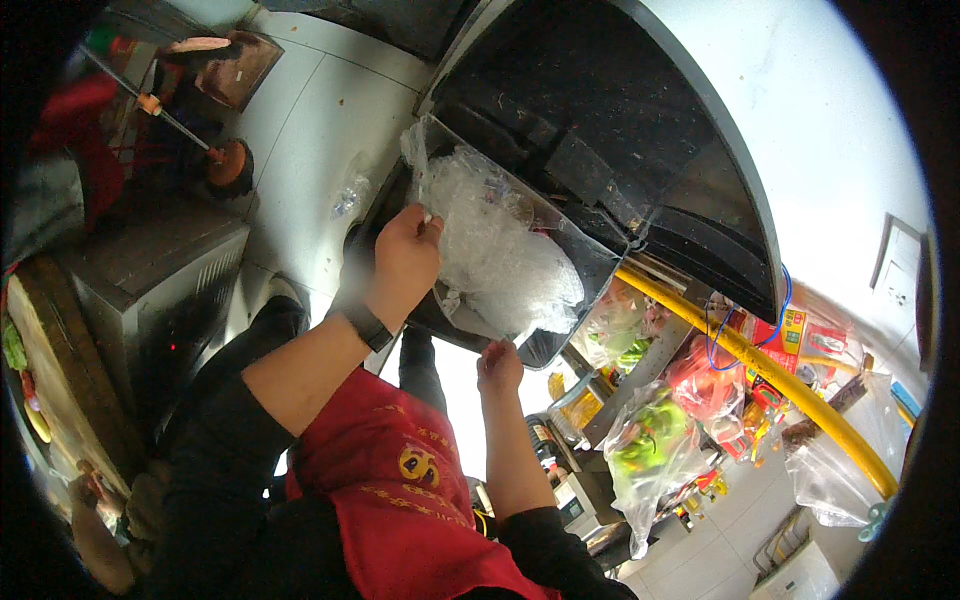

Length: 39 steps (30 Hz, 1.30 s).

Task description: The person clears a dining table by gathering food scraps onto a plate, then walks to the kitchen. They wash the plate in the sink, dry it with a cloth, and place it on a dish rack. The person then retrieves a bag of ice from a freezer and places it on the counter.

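A black lidded bin stands in front of me, its lid swung up against the wall. Inside it lies a clear plastic bag liner with crumpled translucent plastic filling the middle. My left hand, with a dark band on the wrist, pinches the liner's edge on the bin's left side. At the near rim my right hand has its fingers closed on the edge of the plastic. Its fingertips are partly hidden.
A yellow pipe slants across the right side. Beyond it are a bag of green peppers and red plastic bags. A metal cabinet stands at left. Crumpled clear plastic lies on the tiled floor. Another person's arm shows lower left.
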### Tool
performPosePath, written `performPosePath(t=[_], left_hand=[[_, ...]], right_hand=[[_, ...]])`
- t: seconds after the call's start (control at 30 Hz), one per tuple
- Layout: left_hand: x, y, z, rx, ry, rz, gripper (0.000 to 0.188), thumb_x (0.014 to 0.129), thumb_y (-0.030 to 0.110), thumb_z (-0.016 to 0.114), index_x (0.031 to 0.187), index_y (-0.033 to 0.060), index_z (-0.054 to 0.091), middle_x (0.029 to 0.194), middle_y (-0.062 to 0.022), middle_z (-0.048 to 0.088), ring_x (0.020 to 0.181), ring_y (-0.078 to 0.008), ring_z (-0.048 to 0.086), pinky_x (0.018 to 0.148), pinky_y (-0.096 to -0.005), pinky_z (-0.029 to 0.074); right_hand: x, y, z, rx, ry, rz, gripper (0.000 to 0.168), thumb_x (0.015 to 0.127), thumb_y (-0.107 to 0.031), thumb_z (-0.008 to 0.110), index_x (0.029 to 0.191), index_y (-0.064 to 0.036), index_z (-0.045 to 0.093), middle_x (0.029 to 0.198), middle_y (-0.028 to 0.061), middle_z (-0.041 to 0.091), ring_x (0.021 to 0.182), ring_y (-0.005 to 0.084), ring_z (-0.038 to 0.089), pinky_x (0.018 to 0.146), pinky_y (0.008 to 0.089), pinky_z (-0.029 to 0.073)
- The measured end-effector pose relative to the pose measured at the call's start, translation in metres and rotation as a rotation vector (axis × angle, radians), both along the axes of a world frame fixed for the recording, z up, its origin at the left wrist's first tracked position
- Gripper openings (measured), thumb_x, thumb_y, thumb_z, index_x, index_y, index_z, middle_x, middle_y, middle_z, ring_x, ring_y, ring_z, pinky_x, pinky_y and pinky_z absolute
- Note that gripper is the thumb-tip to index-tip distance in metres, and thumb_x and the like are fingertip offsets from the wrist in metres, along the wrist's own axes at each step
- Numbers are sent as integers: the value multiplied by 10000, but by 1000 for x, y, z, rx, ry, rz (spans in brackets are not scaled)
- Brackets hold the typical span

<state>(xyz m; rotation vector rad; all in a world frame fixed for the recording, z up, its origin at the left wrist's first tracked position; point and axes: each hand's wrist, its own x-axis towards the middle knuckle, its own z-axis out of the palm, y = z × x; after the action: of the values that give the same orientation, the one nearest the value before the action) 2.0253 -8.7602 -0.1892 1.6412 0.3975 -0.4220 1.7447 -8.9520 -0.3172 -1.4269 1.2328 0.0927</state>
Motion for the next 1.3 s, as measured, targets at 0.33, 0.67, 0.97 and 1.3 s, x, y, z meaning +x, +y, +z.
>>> performPosePath(t=[0.33, 0.67, 0.97, 1.3], left_hand=[[6, 0, 8, -81, 121, 33, 185, 945, 107, 562, 778, 42, 513, 627, -11, 480, 511, -104, 514, 511, -267, 428], [4, 7, 13, -92, 116, -10, 185, 942, 120, 578, 786, 45, 514, 625, -6, 489, 522, -101, 511, 528, -259, 424], [4, 10, -4, -136, 112, 35, 191, 943, 131, 577, 789, 49, 502, 649, -9, 499, 533, -98, 510, 533, -259, 420], [4, 11, 0, -50, 116, -25, 138, 940, 117, 581, 835, 39, 536, 606, -17, 502, 533, -111, 515, 526, -263, 414]], right_hand=[[1, -85, -7, 594, -4, -1129, 215, 991, -225, 488, 962, -54, 616, 882, 95, 670, 780, 190, 660, 694, 283, 564], [-7, -62, 6, 271, 32, -1019, 110, 933, -103, 555, 869, -43, 621, 747, 23, 642, 622, 110, 623, 537, 202, 549], [-30, -77, 23, 291, 109, -1285, 215, 975, -276, 563, 1025, -73, 615, 863, 52, 642, 754, 169, 636, 642, 282, 574], [-55, -106, 5, 883, -374, -989, 347, 998, -351, 480, 1130, -66, 626, 1168, 113, 658, 1058, 268, 616, 867, 409, 513]])
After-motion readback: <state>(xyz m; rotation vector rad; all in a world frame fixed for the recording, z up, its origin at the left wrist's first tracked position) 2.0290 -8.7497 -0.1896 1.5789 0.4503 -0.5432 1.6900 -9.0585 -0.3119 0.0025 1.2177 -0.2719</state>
